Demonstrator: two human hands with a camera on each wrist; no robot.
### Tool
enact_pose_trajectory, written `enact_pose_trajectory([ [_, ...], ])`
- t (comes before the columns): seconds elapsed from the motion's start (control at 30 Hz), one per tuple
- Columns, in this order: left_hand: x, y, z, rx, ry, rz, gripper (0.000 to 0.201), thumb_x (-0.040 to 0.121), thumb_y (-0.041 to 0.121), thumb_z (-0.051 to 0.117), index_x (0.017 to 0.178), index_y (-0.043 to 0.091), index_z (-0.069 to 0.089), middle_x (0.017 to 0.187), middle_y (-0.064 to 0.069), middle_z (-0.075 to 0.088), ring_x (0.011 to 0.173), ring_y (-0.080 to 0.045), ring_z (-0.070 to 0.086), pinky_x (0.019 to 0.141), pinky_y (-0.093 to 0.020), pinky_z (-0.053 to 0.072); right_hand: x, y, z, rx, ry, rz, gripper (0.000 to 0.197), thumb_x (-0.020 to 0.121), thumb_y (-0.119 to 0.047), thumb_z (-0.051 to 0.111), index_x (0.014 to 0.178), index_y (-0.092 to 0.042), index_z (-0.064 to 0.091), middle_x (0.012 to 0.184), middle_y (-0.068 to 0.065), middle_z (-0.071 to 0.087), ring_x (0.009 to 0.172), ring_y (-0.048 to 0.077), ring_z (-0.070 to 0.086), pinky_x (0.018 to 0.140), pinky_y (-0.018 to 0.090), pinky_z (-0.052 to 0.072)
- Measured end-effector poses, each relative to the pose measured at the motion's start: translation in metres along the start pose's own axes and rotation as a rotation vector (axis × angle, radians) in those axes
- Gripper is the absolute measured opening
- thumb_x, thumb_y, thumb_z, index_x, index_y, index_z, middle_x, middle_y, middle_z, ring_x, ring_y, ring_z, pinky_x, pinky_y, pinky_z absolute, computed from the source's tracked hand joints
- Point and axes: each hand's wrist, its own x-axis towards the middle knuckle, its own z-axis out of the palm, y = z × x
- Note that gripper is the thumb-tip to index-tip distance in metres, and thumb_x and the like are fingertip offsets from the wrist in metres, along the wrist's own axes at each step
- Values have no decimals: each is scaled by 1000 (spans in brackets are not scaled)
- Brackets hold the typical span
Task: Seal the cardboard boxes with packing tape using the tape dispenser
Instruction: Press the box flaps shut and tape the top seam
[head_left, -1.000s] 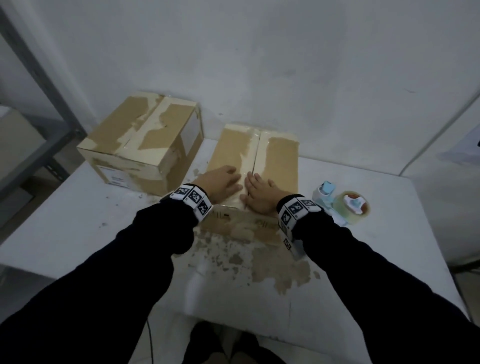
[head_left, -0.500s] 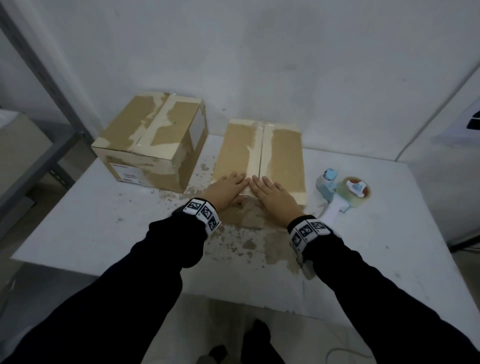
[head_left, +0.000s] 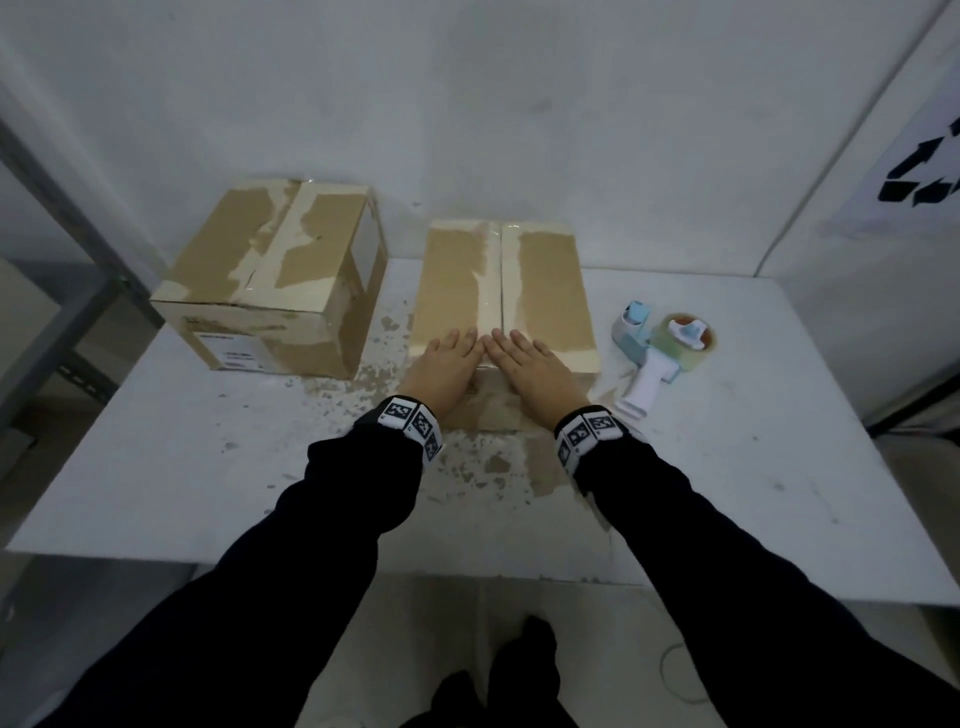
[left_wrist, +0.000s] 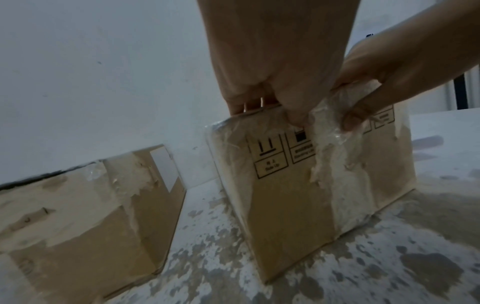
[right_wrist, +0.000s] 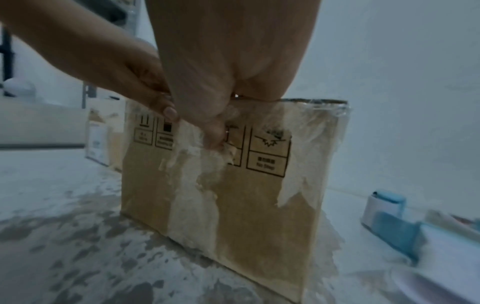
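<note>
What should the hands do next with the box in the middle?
Probably the right hand should lift off and reach for the tape dispenser lying just right of the middle box. Both hands lie flat on its top at the near edge, the left hand beside the centre seam, thumbs down the front, so the flaps look held shut.

The middle box (left_wrist: 298, 185) bore handling pictograms on its near face, one captioned "Side Up"; other captions were blurred. A recycling symbol (head_left: 919, 171) stood at two o'clock.
</note>
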Motion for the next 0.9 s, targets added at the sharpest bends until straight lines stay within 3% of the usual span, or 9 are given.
enact_pose_trajectory([
  [0.13,0,-2,-1,6,5,14,54,100,16,28,149,9,6,158,-10,7,145,-29,13,114,-41,21,3,2,-1,26,-11,-2,76,94,-4,45,154,-17,1,163,3,1,150,22,8,119,38,11],
  [0.23,2,-7,-13,-35,36,67,62,95,45,32,145,9,27,152,-12,28,138,-27,32,109,-41,31,1,9,-14,218,-2,-19,82,91,-37,58,154,-17,10,162,6,12,148,23,15,118,39,14],
  [0.33,12,-9,-33,-216,162,-6,68,88,63,27,123,13,57,124,-10,59,112,-29,56,91,-41,46,-5,29,-24,702,433,71,63,85,-38,62,141,-13,46,144,10,49,132,23,43,111,37,31],
  [0.43,32,-1,-46,-316,182,-51,52,93,51,40,132,17,50,131,-5,53,118,-24,52,95,-40,45,-6,73,-24,953,732,470,33,85,-20,60,117,-12,64,118,8,64,113,22,55,99,35,42],
  [0.5,48,12,-51,-405,167,-4,46,94,41,44,134,18,46,136,-3,48,122,-22,48,99,-39,42,-5,110,-19,947,643,762,30,86,-14,57,114,-5,63,115,15,64,110,31,57,93,34,43],
  [0.6,68,37,-55,-517,105,130,47,93,32,50,138,18,40,145,-2,35,129,-20,40,105,-36,37,-8,158,8,853,211,1063,44,87,-21,58,126,-1,52,127,20,57,118,35,54,92,34,41],
  [0.7,85,61,-55,-553,-9,199,53,93,32,51,142,19,33,153,-2,19,138,-20,27,113,-35,26,-18,182,35,723,-108,1089,61,93,-26,56,143,-1,33,145,19,42,132,34,44,100,35,39],
  [0.83,101,69,-47,-503,-41,201,60,90,39,55,143,23,31,153,-3,18,139,-24,22,114,-37,23,-24,192,51,877,-189,1110,46,93,-15,57,135,0,47,139,17,50,127,31,50,84,28,40],
  [0.9,104,63,-43,-508,-17,202,62,88,44,56,142,25,33,151,-2,22,137,-24,25,114,-39,25,-17,194,51,947,-216,1095,53,89,-25,64,134,-1,49,138,17,52,125,31,51,91,30,44],
])
